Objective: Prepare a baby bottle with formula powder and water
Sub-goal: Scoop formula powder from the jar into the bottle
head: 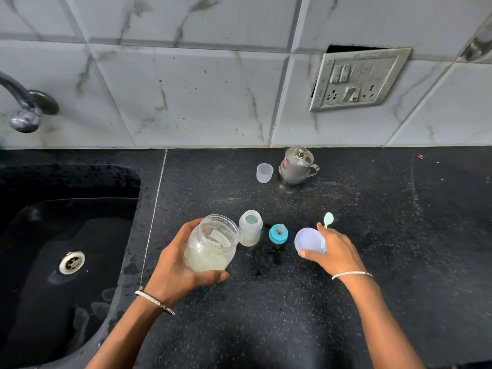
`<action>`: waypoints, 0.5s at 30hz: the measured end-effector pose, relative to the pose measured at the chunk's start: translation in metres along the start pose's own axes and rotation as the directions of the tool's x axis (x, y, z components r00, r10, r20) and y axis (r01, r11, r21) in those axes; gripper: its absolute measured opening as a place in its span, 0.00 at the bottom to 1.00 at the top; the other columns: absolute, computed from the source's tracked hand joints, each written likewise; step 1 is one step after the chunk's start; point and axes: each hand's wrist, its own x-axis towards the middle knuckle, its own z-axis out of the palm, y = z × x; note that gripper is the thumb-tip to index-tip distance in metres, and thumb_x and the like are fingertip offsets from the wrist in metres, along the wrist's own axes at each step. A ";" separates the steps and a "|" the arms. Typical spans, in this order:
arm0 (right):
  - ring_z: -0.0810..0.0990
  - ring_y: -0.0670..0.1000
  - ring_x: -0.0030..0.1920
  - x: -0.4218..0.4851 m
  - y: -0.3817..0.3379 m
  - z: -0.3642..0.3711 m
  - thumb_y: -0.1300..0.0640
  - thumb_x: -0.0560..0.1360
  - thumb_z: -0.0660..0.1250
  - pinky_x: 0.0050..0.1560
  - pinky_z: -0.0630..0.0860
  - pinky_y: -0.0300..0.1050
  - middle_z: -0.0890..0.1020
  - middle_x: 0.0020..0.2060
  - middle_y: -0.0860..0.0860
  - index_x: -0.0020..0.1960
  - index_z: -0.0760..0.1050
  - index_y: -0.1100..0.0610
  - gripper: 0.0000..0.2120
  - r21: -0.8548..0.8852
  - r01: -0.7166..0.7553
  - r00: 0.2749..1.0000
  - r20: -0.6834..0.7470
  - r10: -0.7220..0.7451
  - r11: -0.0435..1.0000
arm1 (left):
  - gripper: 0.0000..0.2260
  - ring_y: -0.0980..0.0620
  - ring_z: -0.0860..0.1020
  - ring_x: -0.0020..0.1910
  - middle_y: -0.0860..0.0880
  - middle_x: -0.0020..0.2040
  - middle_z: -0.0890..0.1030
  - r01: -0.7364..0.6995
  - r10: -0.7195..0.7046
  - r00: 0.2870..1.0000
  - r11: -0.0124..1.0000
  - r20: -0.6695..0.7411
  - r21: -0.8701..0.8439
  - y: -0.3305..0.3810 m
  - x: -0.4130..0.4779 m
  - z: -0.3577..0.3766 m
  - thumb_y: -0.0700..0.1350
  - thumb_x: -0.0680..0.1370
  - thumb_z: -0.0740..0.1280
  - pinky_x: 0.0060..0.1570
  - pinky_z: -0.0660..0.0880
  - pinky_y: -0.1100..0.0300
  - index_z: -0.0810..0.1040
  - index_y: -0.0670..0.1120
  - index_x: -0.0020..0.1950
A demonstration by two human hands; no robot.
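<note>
**Head view, powder stage.** The left grip point(175, 265) is clenched round the formula jar point(211, 243), fingers wrapped about its near wall. This steadies the open mouth and tips it slightly toward the bottle. The jar is clear plastic and lidless, with pale powder in its lower part.

The right grip point(332, 251) grasps two things at once. One is the lavender jar lid point(310, 241), pinched at its rim with the hollow side facing left. The other is the teal spoon point(328, 219), whose far end stands up past the fingers. Holding both probably spares the lid contact with the tabletop point(266, 315) and leaves the spoon ready for scooping.

The baby bottle point(250, 227) stands upright and uncapped just right of the jar, so close that no gap can be made out. It is translucent white with coloured print low on its wall; whether it holds water cannot be told. Its teal teat ring point(278, 234) rests between bottle and lid.

Farther off stand a small clear cup point(264, 173) and a steel lidded pot point(296, 166), likely the water supply. A sink point(87, 225) lies at left.
</note>
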 end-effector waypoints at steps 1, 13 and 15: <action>0.73 0.61 0.71 0.002 -0.003 0.002 0.38 0.70 0.77 0.66 0.72 0.53 0.74 0.74 0.57 0.81 0.61 0.58 0.48 -0.026 -0.007 1.000 -0.006 0.006 1.000 | 0.45 0.61 0.79 0.60 0.64 0.60 0.80 0.001 -0.001 1.000 1.000 -0.001 0.000 0.000 0.000 0.000 0.55 0.54 0.85 0.54 0.73 0.75 0.72 0.57 0.69; 0.81 0.51 0.55 -0.033 -0.055 -0.045 0.45 0.64 0.83 0.54 0.79 0.49 0.82 0.59 0.44 0.70 0.77 0.47 0.36 0.502 0.211 0.970 -0.216 -0.115 0.839 | 0.45 0.63 0.78 0.61 0.64 0.61 0.80 0.002 -0.002 1.000 1.000 -0.016 -0.016 0.007 -0.001 -0.006 0.57 0.54 0.84 0.55 0.74 0.74 0.71 0.58 0.69; 0.84 0.50 0.53 -0.046 -0.074 -0.054 0.47 0.63 0.84 0.53 0.84 0.48 0.81 0.59 0.39 0.69 0.77 0.43 0.36 0.618 0.329 0.944 -0.209 -0.254 0.714 | 0.45 0.61 0.79 0.61 0.63 0.61 0.80 0.000 0.000 1.000 1.000 -0.015 -0.021 0.008 -0.003 -0.004 0.57 0.54 0.85 0.55 0.74 0.73 0.72 0.57 0.69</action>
